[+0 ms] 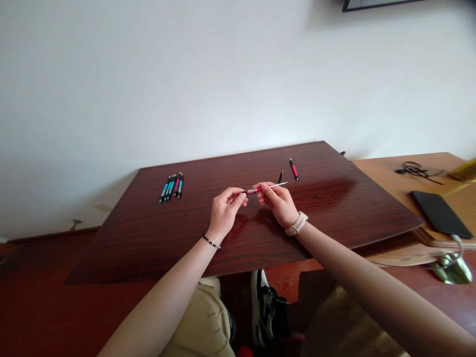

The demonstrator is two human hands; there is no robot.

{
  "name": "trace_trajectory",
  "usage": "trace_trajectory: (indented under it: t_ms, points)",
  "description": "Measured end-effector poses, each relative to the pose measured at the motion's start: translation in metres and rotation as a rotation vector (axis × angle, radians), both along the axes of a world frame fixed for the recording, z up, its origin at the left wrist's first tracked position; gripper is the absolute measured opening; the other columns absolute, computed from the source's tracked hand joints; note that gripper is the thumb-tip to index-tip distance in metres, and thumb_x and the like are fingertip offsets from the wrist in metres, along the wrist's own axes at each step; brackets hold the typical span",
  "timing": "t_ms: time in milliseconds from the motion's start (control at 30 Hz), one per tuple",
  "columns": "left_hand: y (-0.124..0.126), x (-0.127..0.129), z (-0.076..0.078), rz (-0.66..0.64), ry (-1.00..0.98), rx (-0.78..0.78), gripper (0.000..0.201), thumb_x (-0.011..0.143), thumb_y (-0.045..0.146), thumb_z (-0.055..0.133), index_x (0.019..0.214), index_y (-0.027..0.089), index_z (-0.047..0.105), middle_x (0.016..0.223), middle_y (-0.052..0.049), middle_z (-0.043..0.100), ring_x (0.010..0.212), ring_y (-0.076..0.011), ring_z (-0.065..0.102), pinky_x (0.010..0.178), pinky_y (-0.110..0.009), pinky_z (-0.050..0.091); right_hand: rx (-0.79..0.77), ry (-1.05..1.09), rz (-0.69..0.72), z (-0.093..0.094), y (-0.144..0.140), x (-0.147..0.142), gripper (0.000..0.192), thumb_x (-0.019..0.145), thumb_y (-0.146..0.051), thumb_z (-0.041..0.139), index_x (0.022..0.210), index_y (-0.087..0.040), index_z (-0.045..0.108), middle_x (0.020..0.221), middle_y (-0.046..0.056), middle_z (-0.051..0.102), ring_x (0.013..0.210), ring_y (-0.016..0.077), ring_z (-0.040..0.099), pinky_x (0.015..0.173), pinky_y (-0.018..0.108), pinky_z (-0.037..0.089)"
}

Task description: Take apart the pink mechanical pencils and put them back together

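Observation:
Above the dark wood table (193,238), both my hands hold one red pen barrel (254,191) level between them. My left hand (226,206) pinches its black end. My right hand (277,201) grips the other end, where a thin pale refill (278,184) sticks out to the right. Just beyond my right hand lies a small black pen part (281,176). Farther back and to the right is a red and black pen (294,169). Several teal pens (170,187) and a red one (177,185) lie side by side at the left.
A lighter wooden table (386,173) adjoins on the right, with a black flat device (441,213), a coiled black cable (416,170) and a yellow item (464,170) on it. The white wall (223,84) stands behind the dark table.

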State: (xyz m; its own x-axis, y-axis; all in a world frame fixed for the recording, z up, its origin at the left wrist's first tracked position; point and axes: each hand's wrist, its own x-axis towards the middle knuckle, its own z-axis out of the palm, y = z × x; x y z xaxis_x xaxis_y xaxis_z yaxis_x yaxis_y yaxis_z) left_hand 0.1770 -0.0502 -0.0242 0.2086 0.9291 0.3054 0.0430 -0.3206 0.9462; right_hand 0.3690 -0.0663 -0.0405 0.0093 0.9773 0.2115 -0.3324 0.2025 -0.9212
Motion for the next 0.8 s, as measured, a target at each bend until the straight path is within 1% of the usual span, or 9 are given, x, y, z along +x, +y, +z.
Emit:
trace_trajectory:
  t_ms: [267, 433, 567, 633, 733, 800]
  points:
    - [-0.001, 0.002, 0.001, 0.013, 0.03, 0.045, 0.023, 0.096, 0.041, 0.074, 0.101, 0.018, 0.073, 0.089, -0.006, 0.079, 0.077, -0.0187, 0.074, 0.078, -0.031, 0.058, 0.015, 0.021, -0.004, -0.001, 0.002, -0.001, 0.039, 0.097, -0.056, 0.072, 0.107, -0.019, 0.081, 0.085, 0.004, 0.07, 0.071, 0.013, 0.061, 0.067, 0.027, 0.052]
    - [0.0, 0.005, -0.001, 0.0, -0.015, 0.011, 0.026, 0.095, 0.042, 0.074, 0.105, 0.018, 0.071, 0.093, -0.007, 0.079, 0.082, -0.0198, 0.075, 0.081, -0.033, 0.059, -0.026, 0.048, 0.009, -0.001, 0.004, -0.001, 0.041, 0.093, -0.058, 0.076, 0.107, -0.019, 0.081, 0.084, 0.004, 0.072, 0.069, 0.0131, 0.061, 0.065, 0.027, 0.052]
    - [0.0, 0.009, -0.004, -0.039, -0.058, -0.025, 0.025, 0.096, 0.04, 0.072, 0.108, 0.018, 0.069, 0.097, -0.008, 0.078, 0.084, -0.0198, 0.075, 0.081, -0.033, 0.059, -0.045, 0.047, -0.001, 0.001, 0.004, -0.003, 0.043, 0.094, -0.062, 0.073, 0.105, -0.021, 0.08, 0.082, 0.003, 0.07, 0.067, 0.0129, 0.06, 0.063, 0.027, 0.05]
    - [-0.001, 0.011, -0.005, -0.077, -0.022, -0.043, 0.026, 0.096, 0.039, 0.072, 0.11, 0.018, 0.07, 0.102, -0.008, 0.077, 0.086, -0.0196, 0.074, 0.08, -0.032, 0.058, -0.031, -0.006, -0.012, 0.002, 0.003, -0.004, 0.044, 0.095, -0.063, 0.072, 0.104, -0.021, 0.08, 0.082, 0.003, 0.07, 0.067, 0.0134, 0.059, 0.062, 0.027, 0.049]
    - [-0.003, 0.012, -0.005, -0.107, 0.041, -0.041, 0.029, 0.093, 0.04, 0.077, 0.114, 0.02, 0.072, 0.11, -0.008, 0.076, 0.093, -0.0207, 0.072, 0.078, -0.03, 0.057, 0.035, -0.156, -0.015, 0.003, 0.002, -0.004, 0.043, 0.096, -0.062, 0.07, 0.101, -0.02, 0.081, 0.079, 0.003, 0.068, 0.065, 0.0141, 0.056, 0.061, 0.029, 0.046]
    - [-0.003, 0.011, -0.004, -0.106, 0.063, -0.045, 0.028, 0.092, 0.042, 0.078, 0.111, 0.021, 0.074, 0.106, -0.007, 0.075, 0.088, -0.0196, 0.07, 0.074, -0.028, 0.055, 0.073, -0.243, -0.018, 0.003, 0.002, -0.004, 0.043, 0.097, -0.061, 0.069, 0.101, -0.021, 0.082, 0.077, 0.003, 0.067, 0.064, 0.0144, 0.053, 0.06, 0.029, 0.043]
